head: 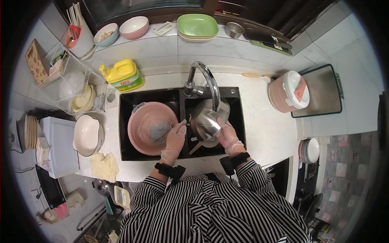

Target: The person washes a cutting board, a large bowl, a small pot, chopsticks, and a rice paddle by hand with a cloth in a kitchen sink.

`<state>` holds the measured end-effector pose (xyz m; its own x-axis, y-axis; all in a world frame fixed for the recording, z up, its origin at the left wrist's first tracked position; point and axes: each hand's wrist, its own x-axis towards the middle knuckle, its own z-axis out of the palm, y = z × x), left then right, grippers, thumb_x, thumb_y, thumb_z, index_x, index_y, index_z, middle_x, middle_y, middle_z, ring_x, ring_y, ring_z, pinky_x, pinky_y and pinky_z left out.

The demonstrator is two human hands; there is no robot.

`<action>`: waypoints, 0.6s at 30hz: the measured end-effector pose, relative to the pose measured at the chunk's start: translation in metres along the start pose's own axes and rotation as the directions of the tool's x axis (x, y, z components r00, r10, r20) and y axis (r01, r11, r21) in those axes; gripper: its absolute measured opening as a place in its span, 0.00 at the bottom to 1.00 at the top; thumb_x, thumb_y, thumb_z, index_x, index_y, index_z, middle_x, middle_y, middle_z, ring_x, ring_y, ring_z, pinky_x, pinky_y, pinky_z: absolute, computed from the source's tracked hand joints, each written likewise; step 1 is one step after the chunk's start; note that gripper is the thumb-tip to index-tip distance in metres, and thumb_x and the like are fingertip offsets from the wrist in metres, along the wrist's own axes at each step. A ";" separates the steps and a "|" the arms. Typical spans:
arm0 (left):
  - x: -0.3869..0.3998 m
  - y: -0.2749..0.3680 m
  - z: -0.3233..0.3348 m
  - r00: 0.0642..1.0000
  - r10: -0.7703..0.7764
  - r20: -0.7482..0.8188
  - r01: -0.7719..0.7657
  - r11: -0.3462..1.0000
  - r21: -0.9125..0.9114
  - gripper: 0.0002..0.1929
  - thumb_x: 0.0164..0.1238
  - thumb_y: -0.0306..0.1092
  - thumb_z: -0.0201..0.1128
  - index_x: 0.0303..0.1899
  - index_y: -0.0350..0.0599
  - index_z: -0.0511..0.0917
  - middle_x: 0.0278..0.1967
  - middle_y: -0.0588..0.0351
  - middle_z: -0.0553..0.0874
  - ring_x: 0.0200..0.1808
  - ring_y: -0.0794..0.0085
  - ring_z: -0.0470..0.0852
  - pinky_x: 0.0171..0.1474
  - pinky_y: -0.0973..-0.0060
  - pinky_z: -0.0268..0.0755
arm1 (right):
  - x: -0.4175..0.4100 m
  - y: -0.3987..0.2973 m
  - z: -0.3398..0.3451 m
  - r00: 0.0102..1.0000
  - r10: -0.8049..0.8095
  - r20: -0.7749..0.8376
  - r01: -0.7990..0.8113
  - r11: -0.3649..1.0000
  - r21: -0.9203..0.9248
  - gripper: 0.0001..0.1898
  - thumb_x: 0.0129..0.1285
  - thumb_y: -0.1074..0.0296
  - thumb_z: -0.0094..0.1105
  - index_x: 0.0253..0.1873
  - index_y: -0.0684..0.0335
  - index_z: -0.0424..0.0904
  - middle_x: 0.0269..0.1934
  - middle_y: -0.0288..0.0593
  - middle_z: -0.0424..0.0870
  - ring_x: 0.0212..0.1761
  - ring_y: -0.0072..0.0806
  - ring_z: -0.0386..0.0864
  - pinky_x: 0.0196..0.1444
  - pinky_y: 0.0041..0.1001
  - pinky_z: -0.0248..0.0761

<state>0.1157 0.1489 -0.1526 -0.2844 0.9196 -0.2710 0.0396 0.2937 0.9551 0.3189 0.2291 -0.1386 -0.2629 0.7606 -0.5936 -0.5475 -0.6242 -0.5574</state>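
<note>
A shiny stainless steel vessel (205,120) is tilted beneath the chrome faucet (212,82), over the right basin of the black double sink. My right hand (228,136), in a clear glove, grips its lower right edge. My left hand (175,139), gloved too, is raised between the basins near the vessel's left side; whether its fingertips touch the vessel is unclear. To its left, a pink plastic basin (138,145) in the left sink holds cloudy water and a grey cloth (159,131). Under the vessel, a light brown handle (195,148) and another utensil are partly hidden.
A yellow detergent jug (124,73) stands behind the left basin. An empty cream pot (87,135) and a pale yellow cloth (104,167) lie left of the sink. Right of it stand a pink lidded container (284,92) and a spoon (256,77). Bowls and green trays (197,25) line the ledge.
</note>
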 end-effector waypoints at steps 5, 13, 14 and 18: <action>-0.001 0.017 0.010 0.991 0.129 0.029 -0.131 0.989 0.074 0.16 0.71 0.35 0.54 0.54 0.38 0.78 0.54 0.47 0.82 0.58 0.60 0.78 0.62 0.73 0.66 | 0.012 0.014 -0.002 0.997 -0.071 0.012 0.072 0.993 -0.095 0.11 0.69 0.69 0.56 0.54 0.60 0.75 0.47 0.37 0.81 0.44 0.23 0.79 0.43 0.23 0.71; 0.001 0.044 0.039 0.743 0.553 0.377 -0.665 0.675 0.320 0.22 0.66 0.35 0.53 0.60 0.36 0.71 0.61 0.41 0.74 0.65 0.47 0.68 0.69 0.57 0.56 | -0.001 0.010 0.013 0.999 -0.040 -0.032 0.027 0.940 -0.339 0.12 0.70 0.74 0.52 0.55 0.65 0.73 0.48 0.41 0.81 0.48 0.26 0.80 0.52 0.25 0.74; 0.008 0.042 0.042 0.716 0.568 0.405 -0.689 0.666 0.285 0.24 0.67 0.35 0.53 0.63 0.37 0.68 0.62 0.41 0.73 0.66 0.47 0.66 0.70 0.57 0.54 | -0.004 0.007 0.014 0.999 -0.039 0.014 0.042 0.971 -0.236 0.12 0.69 0.74 0.52 0.56 0.65 0.73 0.49 0.41 0.81 0.48 0.26 0.80 0.53 0.25 0.74; 0.034 0.053 0.054 0.697 0.503 0.512 -0.694 0.654 0.301 0.26 0.67 0.37 0.53 0.64 0.37 0.65 0.64 0.41 0.70 0.68 0.50 0.63 0.71 0.56 0.49 | -0.009 -0.006 0.006 0.992 -0.061 0.110 0.098 0.923 -0.371 0.11 0.70 0.70 0.53 0.55 0.63 0.77 0.44 0.33 0.82 0.42 0.17 0.77 0.45 0.17 0.71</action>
<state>0.1600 0.2103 -0.1180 0.3118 0.9219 0.2301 0.5119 -0.3670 0.7767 0.3198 0.2271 -0.1260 -0.3151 0.8122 -0.4909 -0.2363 -0.5681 -0.7883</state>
